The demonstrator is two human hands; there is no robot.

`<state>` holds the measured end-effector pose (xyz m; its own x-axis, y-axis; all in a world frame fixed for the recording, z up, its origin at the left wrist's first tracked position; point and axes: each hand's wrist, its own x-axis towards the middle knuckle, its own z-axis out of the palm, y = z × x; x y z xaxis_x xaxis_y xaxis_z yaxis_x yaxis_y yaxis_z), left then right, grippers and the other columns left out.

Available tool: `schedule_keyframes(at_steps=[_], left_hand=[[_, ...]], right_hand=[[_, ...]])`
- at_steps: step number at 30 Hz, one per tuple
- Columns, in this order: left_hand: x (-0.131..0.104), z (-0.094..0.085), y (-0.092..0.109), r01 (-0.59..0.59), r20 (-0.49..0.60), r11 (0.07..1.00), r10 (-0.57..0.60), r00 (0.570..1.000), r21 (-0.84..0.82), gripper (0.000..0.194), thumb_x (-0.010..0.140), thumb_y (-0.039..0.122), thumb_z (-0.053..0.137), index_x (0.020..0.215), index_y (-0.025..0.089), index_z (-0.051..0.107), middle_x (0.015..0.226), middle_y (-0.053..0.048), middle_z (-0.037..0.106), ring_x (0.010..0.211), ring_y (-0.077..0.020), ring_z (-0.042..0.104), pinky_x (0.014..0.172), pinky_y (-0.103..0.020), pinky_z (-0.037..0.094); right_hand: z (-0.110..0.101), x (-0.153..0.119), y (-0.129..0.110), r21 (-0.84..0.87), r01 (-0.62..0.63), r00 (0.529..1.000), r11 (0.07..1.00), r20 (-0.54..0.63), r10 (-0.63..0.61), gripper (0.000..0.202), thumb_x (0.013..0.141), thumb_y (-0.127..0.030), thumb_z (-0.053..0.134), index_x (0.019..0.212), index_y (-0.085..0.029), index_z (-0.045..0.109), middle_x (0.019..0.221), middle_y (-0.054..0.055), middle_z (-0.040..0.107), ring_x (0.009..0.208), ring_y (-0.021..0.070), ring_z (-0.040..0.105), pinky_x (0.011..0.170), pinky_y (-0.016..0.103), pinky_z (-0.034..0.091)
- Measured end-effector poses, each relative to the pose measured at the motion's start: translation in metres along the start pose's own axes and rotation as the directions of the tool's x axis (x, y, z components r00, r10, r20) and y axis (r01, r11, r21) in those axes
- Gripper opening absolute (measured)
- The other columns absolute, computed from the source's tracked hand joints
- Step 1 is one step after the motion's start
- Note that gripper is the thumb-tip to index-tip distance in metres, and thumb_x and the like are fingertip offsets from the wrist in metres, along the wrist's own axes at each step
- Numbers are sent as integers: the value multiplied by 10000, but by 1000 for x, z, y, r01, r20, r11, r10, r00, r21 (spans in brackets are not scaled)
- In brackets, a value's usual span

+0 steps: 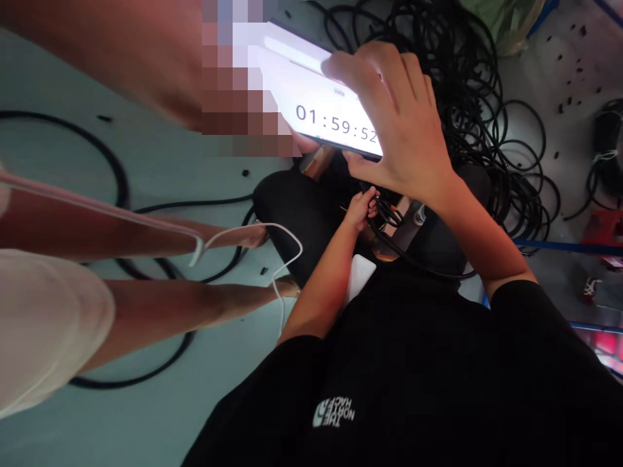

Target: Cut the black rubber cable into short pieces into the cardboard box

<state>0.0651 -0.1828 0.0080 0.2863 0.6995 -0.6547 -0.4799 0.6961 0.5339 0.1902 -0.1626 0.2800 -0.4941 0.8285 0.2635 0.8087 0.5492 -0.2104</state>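
My right hand (406, 123) grips the right end of a phone (316, 84), fingers over its far edge and thumb below. The lit screen reads 01:59:52. Another person's hand, partly blurred out, is at the phone's left end, a finger showing under its edge. Lower down, my left hand (361, 209) is closed in a fist around a black cable (389, 214) above my lap; its tip is too small to make out. A white flat object (361, 269) with rounded corners lies on my lap, partly behind my left forearm.
A large tangle of black cables (467, 130) lies on the floor ahead and right. At left stand another person's legs (185, 298), with a white cord (287, 237) hanging across. A black cable loop (119, 175) and small dark scraps lie on the floor.
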Motion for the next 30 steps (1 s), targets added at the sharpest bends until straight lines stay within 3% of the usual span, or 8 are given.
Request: schedule_keyframes(at_steps=[7,11,14,17,21,25,28,30], left_hand=[[1,3,-2,-10,-63,1000,11,998,18,553,1180,279,871,754,200,527,510,101,408,383,-23,306,385,-111,228],[7,7,-1,-13,-89,999,15,996,30,543,1204,240,817,750,198,522,525,98,413,382,-19,315,384,-100,235],[2,16,2,25,-87,997,-18,996,72,519,1252,221,712,761,190,549,520,101,394,376,-23,303,380,-101,238],[-12,25,5,57,-103,990,-44,994,131,504,1299,159,524,810,169,644,500,113,344,363,-34,257,364,-110,212],[-13,20,6,0,-49,980,10,999,198,529,1246,73,459,767,180,656,488,111,372,353,-31,265,354,-112,239],[-1,10,6,-86,118,956,55,992,281,287,998,192,752,731,217,650,497,115,437,373,-21,360,359,-78,331],[-3,7,6,-125,182,914,57,982,387,365,967,311,788,715,202,548,472,109,406,346,0,348,364,-59,328],[-5,7,6,-163,207,858,68,976,487,507,1123,361,625,725,157,388,440,80,337,317,22,318,406,-57,296]], right_hand=[[5,-13,12,-14,-44,999,999,-3,44,774,1211,-480,705,1925,-374,426,1870,75,549,1825,434,496,1492,560,473],[-12,-33,7,-104,-95,995,990,13,97,895,1129,-293,826,1933,-314,434,1873,113,511,1772,421,534,1528,577,454],[-28,-70,6,-124,-194,980,973,-73,186,889,1079,-198,816,1893,-275,468,1804,138,543,1726,373,560,1527,567,467],[-44,-139,21,-131,-379,915,916,-198,351,793,1151,-384,762,1871,-280,448,1789,164,565,1745,408,557,1499,674,486],[-88,-284,48,-169,-684,705,710,-403,583,842,1105,-658,781,1785,-259,486,1733,195,607,1705,446,592,1456,768,483],[-151,-419,30,-166,-926,367,338,-603,709,783,1064,-617,798,1688,-233,520,1675,213,630,1609,418,662,1385,752,536],[-184,-474,8,-121,-992,97,18,-687,720,732,1019,-480,816,1634,-217,521,1617,223,659,1528,407,702,1334,732,566],[-195,-491,0,-88,-989,-21,-119,-715,699,730,971,-413,836,1603,-216,528,1595,227,673,1493,410,710,1322,730,562]])
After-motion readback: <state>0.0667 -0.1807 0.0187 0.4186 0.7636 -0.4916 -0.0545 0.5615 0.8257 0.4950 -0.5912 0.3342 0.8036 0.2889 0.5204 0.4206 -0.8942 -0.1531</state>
